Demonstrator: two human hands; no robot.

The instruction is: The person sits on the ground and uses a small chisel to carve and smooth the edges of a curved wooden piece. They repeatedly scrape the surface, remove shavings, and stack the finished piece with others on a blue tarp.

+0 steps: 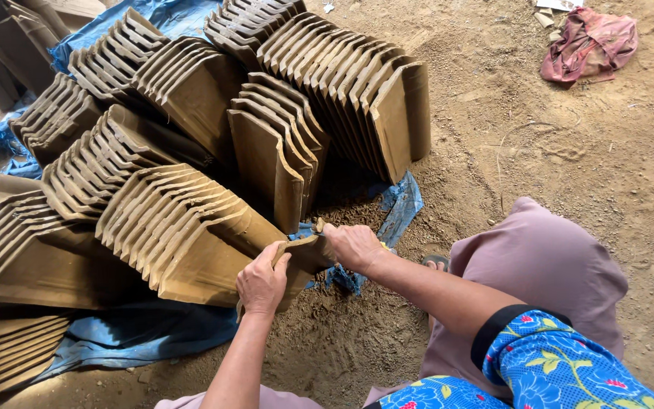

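A: Clay tile [300, 261], unfired and brown, is held near the centre, at the near right end of a leaning row. What sits at far left?

B: Stacks of the same tiles [17, 242], edge-on, running off the left border. Under them a blue tarp [138, 329] covers the dirt; more of it shows at the far left corner.

A: Moving right?

B: Tile rows [168, 220] lean against one another like fallen dominoes, several rows deep toward the far side. The held tile touches the last one of the near row.

A: Left hand [263, 284]?

B: Closed over the tile's near edge, fingers curled on top, thumb side toward the row. Forearm bare, coming up from the near edge.

A: Right hand [353, 244]?

B: Just right of the left hand, on the tile's far right corner. Fingers bent and pinching something small and pale at the tile's upper edge; cannot tell what it is. Both hands are on the one tile, close together.

A: Beyond the hands?

B: Far centre, upright tile stack [387, 113], standing on edge. Below it loose brown crumbs on a torn bit of blue sheet.

A: Further right?

B: Bare sandy ground [569, 167]. Mauve trouser knee [539, 265] near right, blue floral sleeve [546, 363] at the near right corner. Reddish cloth heap [588, 45] lies at far right, well apart from the tiles.
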